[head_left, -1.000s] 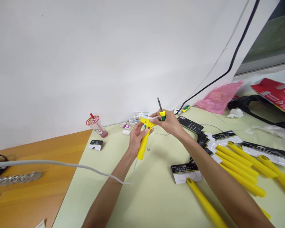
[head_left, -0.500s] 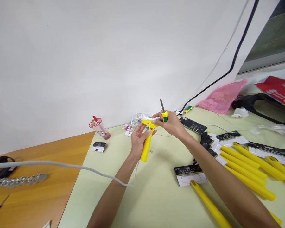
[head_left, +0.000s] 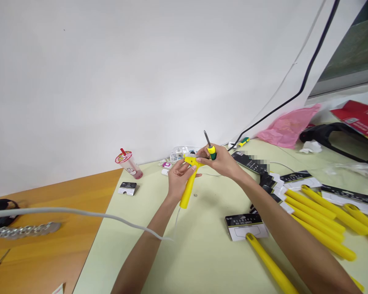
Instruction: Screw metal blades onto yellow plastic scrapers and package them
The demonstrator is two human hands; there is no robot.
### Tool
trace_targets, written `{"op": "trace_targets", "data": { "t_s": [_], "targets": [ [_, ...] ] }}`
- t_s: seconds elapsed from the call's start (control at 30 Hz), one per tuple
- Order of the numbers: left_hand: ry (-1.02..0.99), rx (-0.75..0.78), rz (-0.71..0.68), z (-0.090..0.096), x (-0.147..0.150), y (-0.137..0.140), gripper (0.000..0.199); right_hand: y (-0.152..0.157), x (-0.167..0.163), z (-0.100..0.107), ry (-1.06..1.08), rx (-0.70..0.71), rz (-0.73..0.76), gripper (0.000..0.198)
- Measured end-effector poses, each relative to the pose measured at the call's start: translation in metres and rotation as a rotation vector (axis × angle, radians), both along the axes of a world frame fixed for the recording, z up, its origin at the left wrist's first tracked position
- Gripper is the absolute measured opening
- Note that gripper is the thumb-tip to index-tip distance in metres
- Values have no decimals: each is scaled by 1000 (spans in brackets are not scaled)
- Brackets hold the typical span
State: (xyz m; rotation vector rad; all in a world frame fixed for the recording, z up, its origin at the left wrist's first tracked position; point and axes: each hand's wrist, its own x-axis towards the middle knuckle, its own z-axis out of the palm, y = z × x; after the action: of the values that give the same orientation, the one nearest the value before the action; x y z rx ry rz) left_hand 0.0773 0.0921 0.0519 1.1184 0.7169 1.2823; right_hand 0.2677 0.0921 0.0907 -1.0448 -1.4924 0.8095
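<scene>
My left hand [head_left: 178, 179] is closed around the neck of a yellow scraper [head_left: 187, 193], whose handle slants down toward the table. The scraper's wide head points up, with a pale strip along its top edge. In my right hand [head_left: 221, 161] a screwdriver [head_left: 212, 151] with a yellow and green handle is tucked, its metal shaft pointing up. The thumb and fingers of that hand also pinch the right end of the scraper's head. A small metal piece [head_left: 195, 195] lies on the table just right of the scraper's handle.
Several yellow handles [head_left: 319, 222] and black-and-white cards [head_left: 247, 225] lie at the right. A lidded cup [head_left: 129, 164] stands at the left, near a small card box [head_left: 127, 188]. A power strip [head_left: 179, 153] sits by the wall. A grey cable [head_left: 79, 211] crosses in front of my left forearm.
The scraper's head has tilted slightly in my hands, and the screwdriver's shaft leans a little more to the left. Both hands keep their hold.
</scene>
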Motion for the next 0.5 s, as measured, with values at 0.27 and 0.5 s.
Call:
{"op": "trace_targets", "data": {
  "t_s": [0.27, 0.5],
  "targets": [
    [532, 648, 92, 25, -30, -13, 40, -30, 1, 30, -240, 342, 104, 36],
    [661, 1314, 214, 53, -50, -24, 62, -60, -2, 44, -366, 733, 121, 30]
  ]
}}
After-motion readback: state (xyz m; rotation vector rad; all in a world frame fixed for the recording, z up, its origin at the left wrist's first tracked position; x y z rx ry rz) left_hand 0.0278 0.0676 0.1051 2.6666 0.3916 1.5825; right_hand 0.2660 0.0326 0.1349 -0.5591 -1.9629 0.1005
